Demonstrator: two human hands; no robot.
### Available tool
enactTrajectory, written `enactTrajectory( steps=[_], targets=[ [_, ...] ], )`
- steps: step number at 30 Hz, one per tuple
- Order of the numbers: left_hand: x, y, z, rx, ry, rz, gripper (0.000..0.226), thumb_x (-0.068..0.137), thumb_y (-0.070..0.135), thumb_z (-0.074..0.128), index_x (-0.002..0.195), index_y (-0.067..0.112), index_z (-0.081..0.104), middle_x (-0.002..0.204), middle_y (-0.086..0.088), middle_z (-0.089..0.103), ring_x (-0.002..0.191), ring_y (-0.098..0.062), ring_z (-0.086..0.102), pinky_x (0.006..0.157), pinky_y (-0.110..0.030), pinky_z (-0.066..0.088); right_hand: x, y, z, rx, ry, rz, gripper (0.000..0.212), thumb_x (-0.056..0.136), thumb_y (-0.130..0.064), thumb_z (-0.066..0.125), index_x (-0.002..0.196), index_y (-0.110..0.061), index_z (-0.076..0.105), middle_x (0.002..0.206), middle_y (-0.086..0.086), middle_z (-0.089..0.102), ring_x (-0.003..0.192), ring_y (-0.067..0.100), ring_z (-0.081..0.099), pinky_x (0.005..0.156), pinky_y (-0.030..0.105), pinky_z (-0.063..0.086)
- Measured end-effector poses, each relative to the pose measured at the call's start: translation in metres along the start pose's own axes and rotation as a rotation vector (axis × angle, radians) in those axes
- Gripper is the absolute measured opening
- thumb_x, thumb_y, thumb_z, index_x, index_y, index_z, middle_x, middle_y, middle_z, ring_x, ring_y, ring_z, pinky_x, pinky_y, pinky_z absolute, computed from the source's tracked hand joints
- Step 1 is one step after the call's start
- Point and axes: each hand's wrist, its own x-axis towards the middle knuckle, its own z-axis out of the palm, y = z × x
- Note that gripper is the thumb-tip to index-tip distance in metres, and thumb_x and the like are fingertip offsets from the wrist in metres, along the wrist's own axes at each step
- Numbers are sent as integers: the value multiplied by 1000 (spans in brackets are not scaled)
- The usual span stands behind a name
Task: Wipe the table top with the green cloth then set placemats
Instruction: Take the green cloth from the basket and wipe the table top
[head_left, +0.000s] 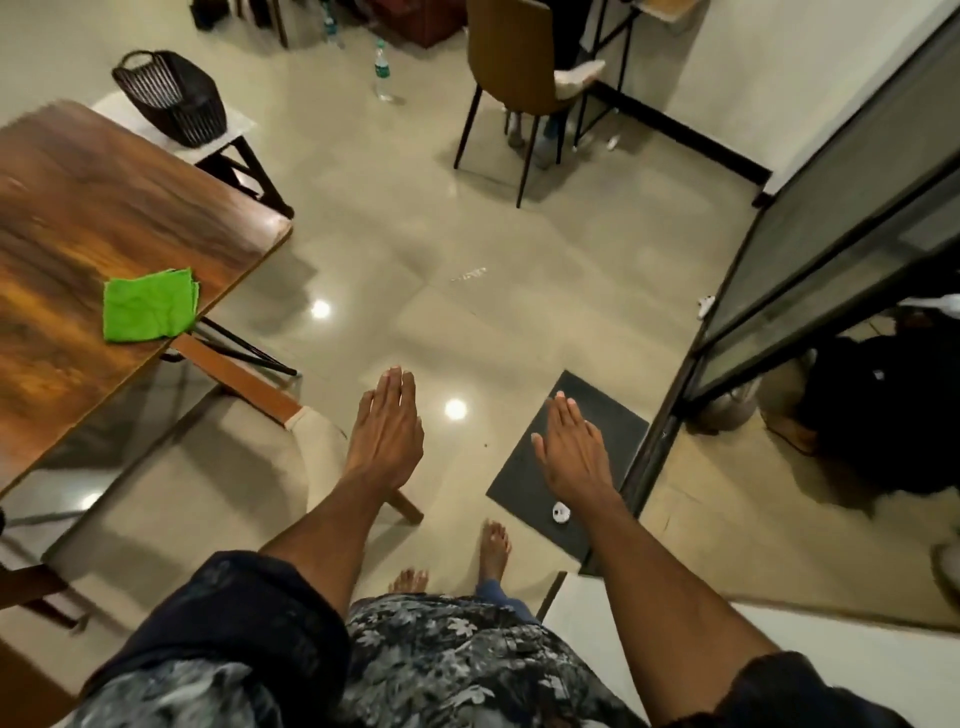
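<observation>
— Where are your fingers?

— Both straight and pressed together, holding nothing: my left hand (387, 426) and right hand (571, 447) hang palm-down over bare floor tile (467, 218), the right one above a dark floor mat (597, 415).

— And the green cloth?

— The green cloth (148, 304) lies folded on the wooden table (78, 218), at its near edge, well apart from my left hand. A glass partition (810, 249) bounds my right.

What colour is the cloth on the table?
Bright green; the cloth lies folded near the wooden table's edge, clearest in the head view.
</observation>
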Motion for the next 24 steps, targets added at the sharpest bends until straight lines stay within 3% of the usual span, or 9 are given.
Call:
enactTrajectory(
  steps=[7, 14, 24],
  targets=[
    [45, 36, -31, -20, 92, -76, 68, 113, 34, 30, 166, 5, 0, 175, -15, -4, 163, -26, -1, 131, -42, 5, 80, 24, -36, -28, 22, -129, 62, 113, -35, 33, 166, -7, 17, 175, 14, 14, 163, 27, 14, 128, 44, 22],
    [71, 28, -34, -39, 100, -204, 70, 112, 36, 32, 167, 5, 0, 175, -15, -1, 163, -26, 2, 132, -43, 9, 143, 6, -51, -17, 2, -262, 63, 113, -37, 30, 166, -7, 14, 175, 14, 12, 163, 27, 12, 128, 45, 21],
    [177, 3, -48, -59, 45, -279, 71, 113, 36, 30, 166, 5, -5, 175, -15, -5, 163, -27, -2, 131, -43, 5, 245, 3, -76, -48, -27, -268, 63, 114, -39, 29, 167, -9, 14, 176, 11, 12, 163, 26, 11, 129, 44, 20]
  ],
)
